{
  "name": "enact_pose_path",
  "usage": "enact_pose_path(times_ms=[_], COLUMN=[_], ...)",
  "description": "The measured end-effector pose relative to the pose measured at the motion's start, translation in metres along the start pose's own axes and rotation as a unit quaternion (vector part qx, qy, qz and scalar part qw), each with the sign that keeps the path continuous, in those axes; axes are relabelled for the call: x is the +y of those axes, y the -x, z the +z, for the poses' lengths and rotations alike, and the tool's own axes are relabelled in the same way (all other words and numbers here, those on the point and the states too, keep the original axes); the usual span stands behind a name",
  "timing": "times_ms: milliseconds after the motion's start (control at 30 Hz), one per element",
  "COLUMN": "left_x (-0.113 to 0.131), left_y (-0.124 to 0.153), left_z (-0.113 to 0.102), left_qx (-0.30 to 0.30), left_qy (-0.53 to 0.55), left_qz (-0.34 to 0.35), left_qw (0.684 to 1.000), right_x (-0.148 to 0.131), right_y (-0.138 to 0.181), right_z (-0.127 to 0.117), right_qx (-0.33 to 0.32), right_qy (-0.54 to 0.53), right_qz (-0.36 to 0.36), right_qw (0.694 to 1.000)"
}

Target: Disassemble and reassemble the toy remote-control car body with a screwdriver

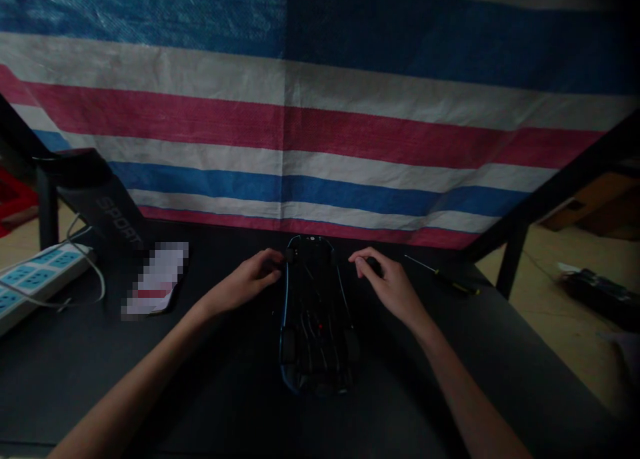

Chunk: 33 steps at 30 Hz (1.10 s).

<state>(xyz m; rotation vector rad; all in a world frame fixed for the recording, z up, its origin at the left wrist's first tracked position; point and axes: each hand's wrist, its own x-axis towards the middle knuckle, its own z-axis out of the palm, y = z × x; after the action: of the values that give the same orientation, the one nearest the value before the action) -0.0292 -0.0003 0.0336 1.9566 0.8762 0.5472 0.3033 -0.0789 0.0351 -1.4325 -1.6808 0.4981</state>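
Observation:
A toy car [315, 299] lies upside down on the black tabletop, its dark underside and wheels facing up and a small red spot showing near the middle. My left hand [250, 276] rests beside the car's far left end, fingers loosely bent and apart, with no held thing visible. On the other side, my right hand [385, 279] is a little apart from the car. Its fingers curl round a small dark rounded object [374, 266] whose kind I cannot make out. To the right of that hand lies a screwdriver [453, 282] with a black and yellow handle.
At the left are a white power strip [45, 279] with a cable, a phone [157, 279] and a dark grey item marked SPORT [117, 212]. A striped plastic sheet [280, 112] hangs behind the black table [225, 392]. Past the right edge, dark objects [605, 299] lie on the floor.

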Motion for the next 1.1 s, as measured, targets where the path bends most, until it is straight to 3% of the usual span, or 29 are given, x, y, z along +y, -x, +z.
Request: enact_pose_path(times_ms=[133, 300, 600, 933, 1100], left_x=[-0.001, -0.006, -0.010, 0.004, 0.010], left_y=[0.030, 0.050, 0.048, 0.051, 0.048], left_z=[0.002, 0.017, 0.025, 0.024, 0.026], left_qx=[-0.034, -0.020, 0.000, -0.023, -0.065], left_qy=[-0.101, -0.134, -0.141, -0.224, -0.302], left_qz=[-0.029, 0.014, 0.016, 0.058, 0.054], left_qw=[0.994, 0.991, 0.990, 0.973, 0.950], right_x=[0.007, 0.008, 0.003, 0.005, 0.007], right_y=[-0.001, 0.001, 0.004, 0.004, 0.004], right_z=[0.004, 0.009, 0.010, 0.010, 0.011], right_qx=[-0.008, -0.033, -0.035, -0.041, -0.042], right_qy=[-0.023, -0.026, -0.030, -0.026, -0.025], right_qz=[0.008, 0.013, 0.010, 0.007, 0.002], right_qw=[1.000, 0.999, 0.999, 0.999, 0.999])
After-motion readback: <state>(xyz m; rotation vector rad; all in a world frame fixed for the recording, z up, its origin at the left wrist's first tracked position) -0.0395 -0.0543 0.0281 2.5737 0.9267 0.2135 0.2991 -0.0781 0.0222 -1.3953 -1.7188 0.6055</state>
